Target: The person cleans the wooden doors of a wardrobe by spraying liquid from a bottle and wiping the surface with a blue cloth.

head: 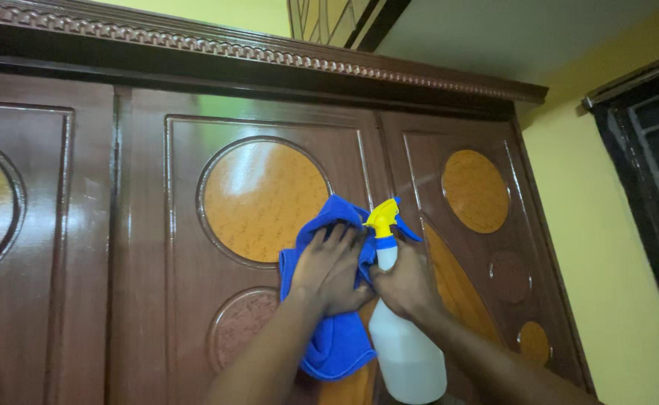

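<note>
- Head view looks slightly upward at a tall, glossy dark-brown wooden wardrobe with a carved cornice along its top edge and a yellow wall to its right.
- The left hand lies flat, fingers spread, pressing a blue microfibre cloth against the middle door panel, just below and to the right of a large round amber inlay.
- The cloth is bunched: its upper corner rises above the fingertips and its lower part hangs down past the wrist, touching the door face.
- The right hand is closed around the neck of a white spray bottle with a yellow trigger head and a blue collar.
- Whether a finger rests on the trigger I cannot tell; the hand covers that part.
- The bottle's long axis runs nearly upright, leaning a little, with the body low toward the bottom edge of the picture and the nozzle up top, pointing left toward the cloth and the door.
- The two hands are close together, side by side and almost touching at the thumbs; the cloth's right fold sits between the bottle's head and the door.
- The nozzle lies just to the right of the left hand's fingertips, so the left hand and its cloth are the nearer thing to the spray outlet, with the wood just behind.
- The right door panel carries an oval amber inlay and smaller round ones lower down; a dark window frame shows at the far right edge.
</note>
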